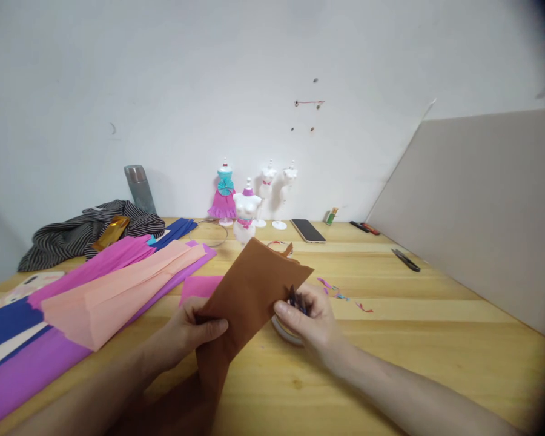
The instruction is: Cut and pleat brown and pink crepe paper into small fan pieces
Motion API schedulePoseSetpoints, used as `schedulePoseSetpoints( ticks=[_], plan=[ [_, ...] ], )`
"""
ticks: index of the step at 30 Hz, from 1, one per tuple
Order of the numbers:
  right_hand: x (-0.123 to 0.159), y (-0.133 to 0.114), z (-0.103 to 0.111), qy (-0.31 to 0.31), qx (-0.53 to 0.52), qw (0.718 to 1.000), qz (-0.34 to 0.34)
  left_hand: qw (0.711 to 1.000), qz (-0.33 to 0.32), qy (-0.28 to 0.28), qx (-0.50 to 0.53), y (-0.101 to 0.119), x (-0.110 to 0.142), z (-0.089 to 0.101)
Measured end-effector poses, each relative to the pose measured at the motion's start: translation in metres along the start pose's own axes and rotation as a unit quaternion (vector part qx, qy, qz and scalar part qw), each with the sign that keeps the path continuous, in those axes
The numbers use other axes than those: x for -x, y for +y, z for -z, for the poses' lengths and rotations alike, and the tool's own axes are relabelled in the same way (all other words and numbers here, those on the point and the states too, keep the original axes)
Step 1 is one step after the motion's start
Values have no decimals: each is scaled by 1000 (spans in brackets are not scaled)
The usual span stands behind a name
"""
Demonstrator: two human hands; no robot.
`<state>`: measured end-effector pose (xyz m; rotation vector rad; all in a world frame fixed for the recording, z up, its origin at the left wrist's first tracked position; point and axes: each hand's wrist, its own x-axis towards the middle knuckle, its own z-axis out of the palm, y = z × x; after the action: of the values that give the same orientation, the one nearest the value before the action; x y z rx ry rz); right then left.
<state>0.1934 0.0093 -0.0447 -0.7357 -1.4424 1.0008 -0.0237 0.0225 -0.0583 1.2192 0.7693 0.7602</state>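
Observation:
My left hand (200,327) is closed on a folded sheet of brown crepe paper (254,290), its thumb lying across the front. The sheet is tilted up in front of me and its lower end hangs toward my lap. At its right edge my right hand (315,315) is closed around small dark scissors (295,301), mostly hidden by the fingers. The right thumb tip touches the paper or lies very close to it. A narrow brown strip (289,249) sticks out at the sheet's top edge. Below my right hand a roll of tape (287,333) is partly covered.
Pink, peach, blue and purple crepe paper (118,284) lies at left beside a striped cloth (68,233) and a bottle (140,188). Several small mannequins (247,209) stand at the back. A phone (307,231), paper scraps (340,295) and a dark cutter (406,260) lie to the right.

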Motion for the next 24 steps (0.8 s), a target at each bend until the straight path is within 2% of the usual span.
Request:
schedulePoseSetpoints(
  ticks=[3,7,9,11,15,19,21,24],
  plan=[
    [-1,-2,-1,0,50,998,25,1000,-27,11,-9,-4,-5,-2],
    [-2,-2,-3,27,111,992,45,988,-114,93,-49,-4,-13,-6],
    [0,-3,-3,6,155,987,52,978,-140,128,-90,-6,-16,-8],
    [2,-5,-4,-39,202,975,80,974,-138,140,-116,-11,-18,-9],
    [8,-6,-6,-116,236,950,166,976,-122,109,-141,-20,-14,-16],
    [12,-1,-10,-184,223,936,201,977,-66,88,-183,-15,-5,-25],
    [14,2,-12,-209,229,925,219,981,-52,43,-185,-12,-2,-26],
    [15,4,-14,-220,234,915,245,982,-83,-51,-162,-12,-2,-22]
  ],
)
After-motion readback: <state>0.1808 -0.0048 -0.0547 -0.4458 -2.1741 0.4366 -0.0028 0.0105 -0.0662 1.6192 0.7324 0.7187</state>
